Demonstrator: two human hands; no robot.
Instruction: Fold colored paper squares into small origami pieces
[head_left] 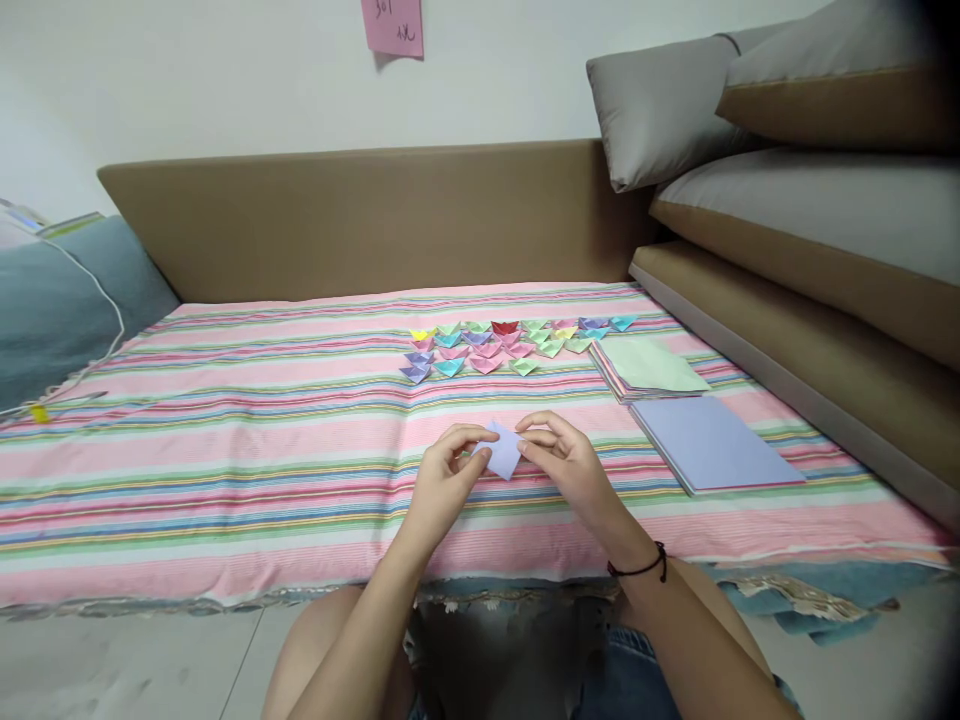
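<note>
A small folded piece of lilac origami paper (505,456) is held up between both hands, just above the striped cloth. My left hand (450,468) pinches its left side between thumb and fingers. On its right side, the thumb and fingers of my right hand (561,455) are closed at the edge. Beyond the hands, several small folded paper boats (486,364) in many colours stand in rows. To the right lie a stack of lilac paper sheets (716,442) and, behind it, a stack of smaller sheets with pale green on top (651,366).
A pink striped cloth (225,450) covers the seat. Grey and brown cushions (810,210) are piled at the right, before a brown backrest (375,220). A white cable (112,300) runs over a blue cushion (67,300) at the left. A pink note (393,27) hangs on the wall.
</note>
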